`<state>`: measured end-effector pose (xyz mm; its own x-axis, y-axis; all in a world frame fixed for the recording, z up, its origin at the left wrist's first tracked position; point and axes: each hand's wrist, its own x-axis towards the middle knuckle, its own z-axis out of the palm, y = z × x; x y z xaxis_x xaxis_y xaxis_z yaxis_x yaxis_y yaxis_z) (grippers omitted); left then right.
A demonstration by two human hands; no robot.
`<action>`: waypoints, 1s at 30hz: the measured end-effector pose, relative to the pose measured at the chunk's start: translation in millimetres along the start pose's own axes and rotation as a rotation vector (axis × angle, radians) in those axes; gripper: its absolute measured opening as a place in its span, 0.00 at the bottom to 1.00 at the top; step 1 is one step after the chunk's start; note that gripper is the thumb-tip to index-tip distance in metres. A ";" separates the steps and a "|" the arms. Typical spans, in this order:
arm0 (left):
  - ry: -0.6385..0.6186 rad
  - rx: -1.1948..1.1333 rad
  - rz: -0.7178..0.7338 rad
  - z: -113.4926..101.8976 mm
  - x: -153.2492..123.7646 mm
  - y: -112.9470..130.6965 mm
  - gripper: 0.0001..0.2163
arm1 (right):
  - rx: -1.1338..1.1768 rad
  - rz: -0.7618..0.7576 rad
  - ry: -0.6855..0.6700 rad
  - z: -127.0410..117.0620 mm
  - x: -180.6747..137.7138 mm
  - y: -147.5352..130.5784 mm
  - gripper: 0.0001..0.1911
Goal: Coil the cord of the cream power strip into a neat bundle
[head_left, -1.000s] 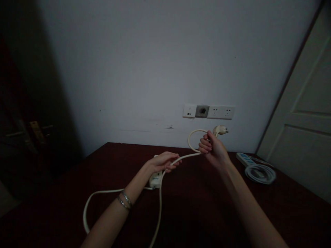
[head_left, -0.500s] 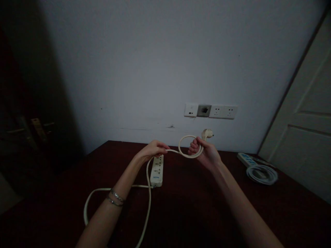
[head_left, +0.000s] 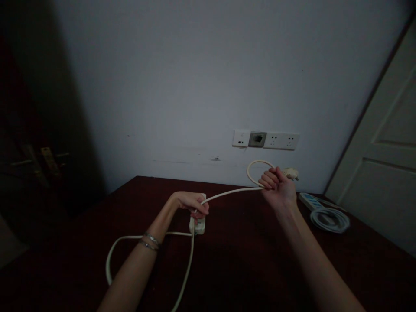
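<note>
My right hand (head_left: 277, 186) is closed round a cream power cord (head_left: 232, 192), and a loop of it stands out to the left of the fist. The plug (head_left: 290, 173) pokes out on the far side of that hand. Lower and to the left, my left hand (head_left: 195, 204) grips the same cord, which runs fairly straight between both hands. Behind and under the left hand lies a white power strip (head_left: 199, 226), partly hidden by the fingers. From the left hand the cord hangs down to the bottom edge; another stretch curves left from the strip's near end.
A second power strip (head_left: 308, 200) with a coiled grey cord (head_left: 329, 219) lies at the right of the dark red table (head_left: 240, 260). Wall sockets (head_left: 281, 141) sit above the table's back edge. A pale door (head_left: 386, 164) stands at right.
My right hand has moved right with the plug and loop. My left hand has come slightly down and closed round the cord, over the power strip. The cord between them is longer.
</note>
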<state>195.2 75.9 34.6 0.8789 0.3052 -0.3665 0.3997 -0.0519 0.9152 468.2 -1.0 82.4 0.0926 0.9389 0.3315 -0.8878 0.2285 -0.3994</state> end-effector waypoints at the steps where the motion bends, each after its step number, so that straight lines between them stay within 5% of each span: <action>1: 0.009 -0.023 0.012 -0.9 -0.6 -2.2 0.12 | -0.005 -0.004 0.005 0.0 0.0 -2.2 0.16; 10: 0.327 -0.456 0.264 -18.9 -13.7 5.9 0.07 | -0.199 0.015 0.028 -4.9 5.1 -2.1 0.17; 17: 0.573 -0.629 0.492 17.2 -0.4 59.8 0.10 | -0.446 0.013 0.107 -10.5 7.4 39.8 0.13; 21: 0.801 -0.297 0.494 49.3 23.9 85.7 0.11 | -0.527 0.090 0.112 -15.0 7.6 66.4 0.14; 27: 1.196 0.811 0.300 97.3 58.2 91.7 0.12 | -0.422 0.178 0.102 -13.5 3.9 84.5 0.13; 30: 1.263 1.090 0.119 121.3 64.2 89.8 0.15 | -0.334 0.303 0.081 -8.7 0.6 78.4 0.16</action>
<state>319.1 -24.5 72.9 0.3842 0.7459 0.5441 0.8090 -0.5560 0.1908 402.6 19.8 43.8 -0.1024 0.9902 0.0948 -0.6877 -0.0016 -0.7260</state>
